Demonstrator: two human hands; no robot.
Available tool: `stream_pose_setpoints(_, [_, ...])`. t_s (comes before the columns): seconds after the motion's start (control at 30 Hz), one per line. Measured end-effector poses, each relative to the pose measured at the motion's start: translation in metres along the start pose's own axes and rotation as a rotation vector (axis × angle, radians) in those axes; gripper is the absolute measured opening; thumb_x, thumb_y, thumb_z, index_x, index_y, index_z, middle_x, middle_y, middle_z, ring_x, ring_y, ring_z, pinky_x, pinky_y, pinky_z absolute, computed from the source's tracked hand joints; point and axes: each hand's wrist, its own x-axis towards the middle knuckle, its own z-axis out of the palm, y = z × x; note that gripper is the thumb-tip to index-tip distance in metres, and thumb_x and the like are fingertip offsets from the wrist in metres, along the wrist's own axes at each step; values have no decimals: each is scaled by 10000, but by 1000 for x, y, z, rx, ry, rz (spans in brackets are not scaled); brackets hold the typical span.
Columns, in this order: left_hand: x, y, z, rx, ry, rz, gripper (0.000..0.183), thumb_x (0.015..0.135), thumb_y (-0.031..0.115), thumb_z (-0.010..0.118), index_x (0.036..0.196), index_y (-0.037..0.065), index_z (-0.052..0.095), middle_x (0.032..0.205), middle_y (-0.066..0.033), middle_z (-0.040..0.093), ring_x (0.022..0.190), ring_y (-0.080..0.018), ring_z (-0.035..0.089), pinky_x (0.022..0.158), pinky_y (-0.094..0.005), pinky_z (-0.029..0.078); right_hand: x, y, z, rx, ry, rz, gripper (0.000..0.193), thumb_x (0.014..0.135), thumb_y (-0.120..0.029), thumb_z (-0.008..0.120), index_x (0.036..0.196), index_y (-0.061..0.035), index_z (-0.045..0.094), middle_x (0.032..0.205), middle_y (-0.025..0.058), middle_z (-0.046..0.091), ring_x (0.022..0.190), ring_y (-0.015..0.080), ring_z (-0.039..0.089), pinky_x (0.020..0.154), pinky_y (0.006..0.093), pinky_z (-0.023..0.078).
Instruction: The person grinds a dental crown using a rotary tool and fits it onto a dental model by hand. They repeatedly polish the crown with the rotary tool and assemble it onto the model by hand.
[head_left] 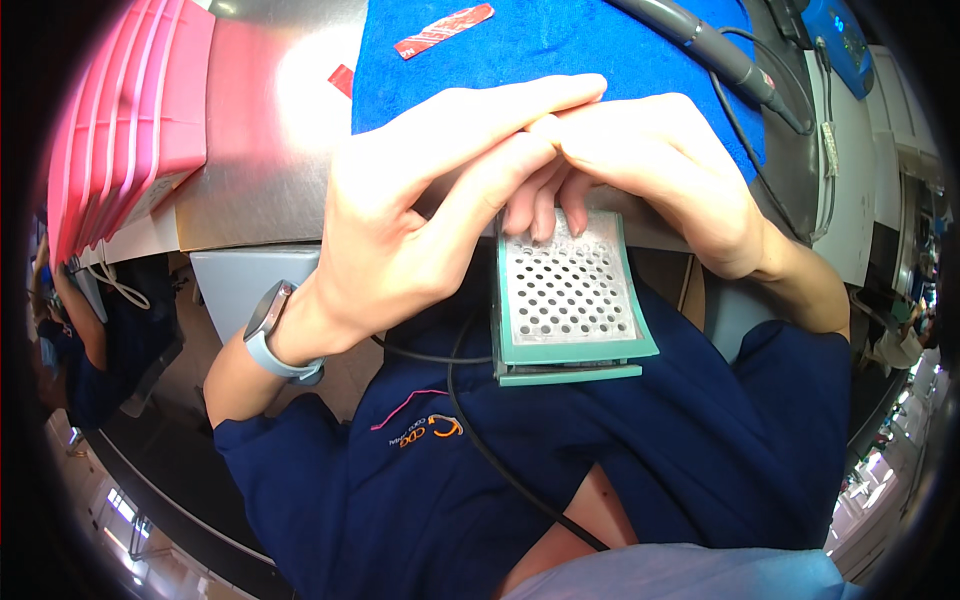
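Observation:
My left hand (400, 200), with a grey-banded watch (270, 320) on its wrist, reaches in from the left. Its fingers bend toward my right hand (660, 150), and the two meet fingertip to fingertip over the bench's near edge. Both hands are closed at the tips; anything pinched there is hidden by the fingers. Below them, a green-framed box with a perforated metal plate (570, 290) juts toward my chest. Several curled fingertips, seemingly of my right hand, rest on or just over the plate's far end.
Under and beyond my hands lies a blue cloth (450, 90), with a red printed strip (445, 30) on it. A dark grey pen-like tool (700, 50) with a cable lies at the far right, near a blue device (838, 40). Pink ribbed bins (130, 120) stand at left on the metal bench (260, 170).

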Motion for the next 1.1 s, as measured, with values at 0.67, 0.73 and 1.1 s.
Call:
stream_pose_setpoints(0.67, [-3,2,5,-154,243,-125,235,888,-37,621,1119,-19,585,1085,-201,676,878,-205,701,600,-224,530,10,-20,-25,-1197,529,-336,169,842,-166,716,805,-10,664,594,40,541,498,87,428,473,246,349])
stream_pose_setpoints(0.73, [-4,0,4,-144,206,-83,230,892,-39,615,1117,-16,576,1071,-197,680,870,-208,702,591,-224,526,11,-26,-42,-1466,552,-450,260,793,-190,744,948,-19,623,770,120,567,663,239,541,625,332,447])
stream_pose_setpoints(1.1, [-5,2,-1,-237,223,-176,182,914,-17,597,1089,-5,549,1071,-196,680,858,-213,704,568,-229,510,8,-29,-51,-1487,563,-218,330,875,-150,638,1118,22,495,904,231,586,815,338,617,705,398,488])
